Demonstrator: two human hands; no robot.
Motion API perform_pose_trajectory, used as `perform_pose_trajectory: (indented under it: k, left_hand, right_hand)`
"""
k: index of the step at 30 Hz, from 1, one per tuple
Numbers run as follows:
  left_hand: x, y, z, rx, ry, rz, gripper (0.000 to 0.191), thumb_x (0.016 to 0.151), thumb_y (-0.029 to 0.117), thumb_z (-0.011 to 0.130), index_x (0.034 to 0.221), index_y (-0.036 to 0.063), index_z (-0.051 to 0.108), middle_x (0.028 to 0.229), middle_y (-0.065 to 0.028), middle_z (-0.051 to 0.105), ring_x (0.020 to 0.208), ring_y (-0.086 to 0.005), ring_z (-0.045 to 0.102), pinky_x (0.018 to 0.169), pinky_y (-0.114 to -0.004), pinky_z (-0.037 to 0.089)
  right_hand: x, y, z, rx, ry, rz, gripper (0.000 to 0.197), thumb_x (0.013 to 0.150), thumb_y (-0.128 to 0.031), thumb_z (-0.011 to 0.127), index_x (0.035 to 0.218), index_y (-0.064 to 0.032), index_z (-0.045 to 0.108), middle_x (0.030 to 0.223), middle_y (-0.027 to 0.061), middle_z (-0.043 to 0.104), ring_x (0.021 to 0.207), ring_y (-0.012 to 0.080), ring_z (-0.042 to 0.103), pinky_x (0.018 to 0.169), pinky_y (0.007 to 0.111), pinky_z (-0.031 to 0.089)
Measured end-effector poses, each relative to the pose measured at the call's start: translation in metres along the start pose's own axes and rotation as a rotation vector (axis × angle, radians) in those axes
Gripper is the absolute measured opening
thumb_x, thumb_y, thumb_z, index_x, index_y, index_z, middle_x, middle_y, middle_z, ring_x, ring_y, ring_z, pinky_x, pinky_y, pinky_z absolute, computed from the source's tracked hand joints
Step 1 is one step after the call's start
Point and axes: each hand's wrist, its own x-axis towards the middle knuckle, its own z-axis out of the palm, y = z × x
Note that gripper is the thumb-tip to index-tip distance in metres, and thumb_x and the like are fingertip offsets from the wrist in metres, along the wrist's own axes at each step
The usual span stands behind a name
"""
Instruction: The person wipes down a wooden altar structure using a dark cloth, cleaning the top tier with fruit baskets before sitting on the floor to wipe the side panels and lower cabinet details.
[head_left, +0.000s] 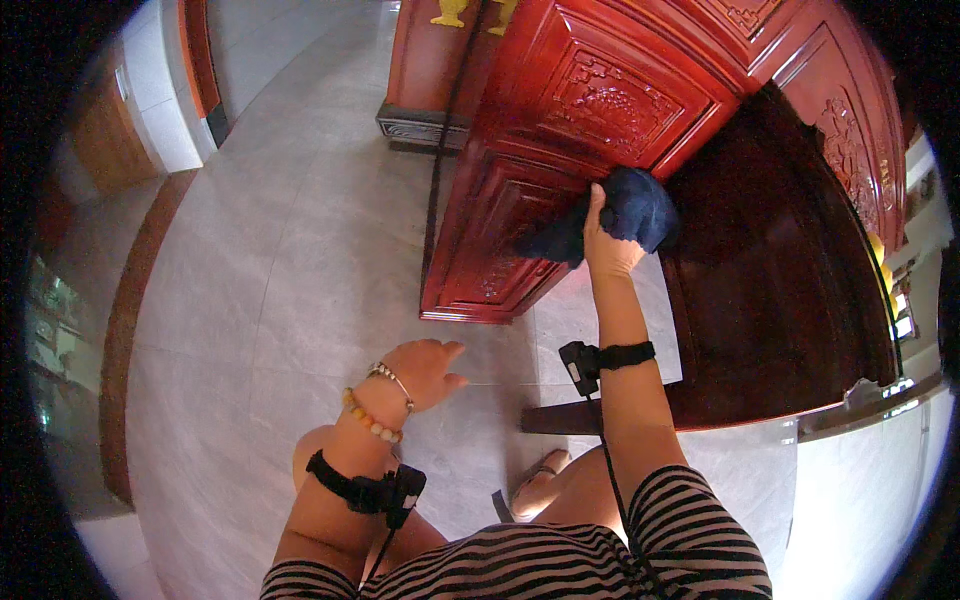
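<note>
My right hand (609, 246) is shut on a dark blue cloth (643, 206). Its bunched part covers most of the fingers, and a loose end hangs to the left against the panel. The cloth rests at the edge of a glossy red wooden panel (607, 94), which looks like a door leaf with carved, framed reliefs. My left hand (422, 373) is empty, held above the floor in front of me with thumb and fingers apart. Beads and a bracelet circle that wrist.
Dark brown wood (757, 262) spreads to the right of the panel, ending in a low bar (555, 420) near my foot (540, 484). Grey tiles (300, 247) form the floor. Behind the panel stands a wooden piece with a carved dark base (412, 129). Strapped devices (581, 367) sit on both forearms, with cables.
</note>
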Motion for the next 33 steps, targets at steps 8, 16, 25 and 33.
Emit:
perform_pose_trajectory:
  k: [8,16,25,33]
  left_hand:
    - [-0.003,-0.001,-0.003,-0.002,0.004,0.063,0.045,0.078,0.031,0.050,0.113,0.0028,0.044,0.102,-0.0187,0.055,0.094,-0.0336,0.052,0.081,-0.040,0.042]
    - [-0.003,0.001,-0.010,0.007,-0.072,0.094,0.046,0.077,0.029,0.051,0.113,0.0016,0.044,0.104,-0.0186,0.054,0.095,-0.0331,0.051,0.083,-0.040,0.041]
    - [0.003,-0.002,-0.004,-0.002,-0.117,0.084,0.049,0.078,0.032,0.051,0.115,0.0019,0.043,0.107,-0.0193,0.052,0.098,-0.0337,0.050,0.084,-0.040,0.040]
    - [0.003,0.001,-0.011,0.006,-0.140,0.057,0.051,0.078,0.035,0.050,0.117,0.0028,0.042,0.108,-0.0208,0.051,0.100,-0.0337,0.049,0.086,-0.040,0.039]
  right_hand:
    - [0.008,-0.017,0.003,-0.101,-0.026,0.056,0.039,0.077,-0.042,0.053,0.088,-0.0048,0.060,0.087,0.0142,0.059,0.082,0.0317,0.054,0.076,0.039,0.041]
    - [0.015,-0.118,0.013,0.153,-0.156,-0.204,0.044,0.070,-0.041,0.057,0.099,-0.0081,0.056,0.107,0.0162,0.050,0.102,0.0359,0.042,0.090,0.050,0.027]
    - [0.013,-0.095,-0.001,0.112,-0.159,-0.208,0.037,0.072,-0.034,0.053,0.099,-0.0085,0.057,0.107,0.0147,0.051,0.101,0.0347,0.044,0.090,0.051,0.028]
    - [0.013,-0.036,-0.017,-0.206,-0.413,0.034,0.041,0.074,-0.031,0.047,0.108,-0.0097,0.053,0.111,0.0150,0.051,0.104,0.0345,0.044,0.091,0.048,0.030]
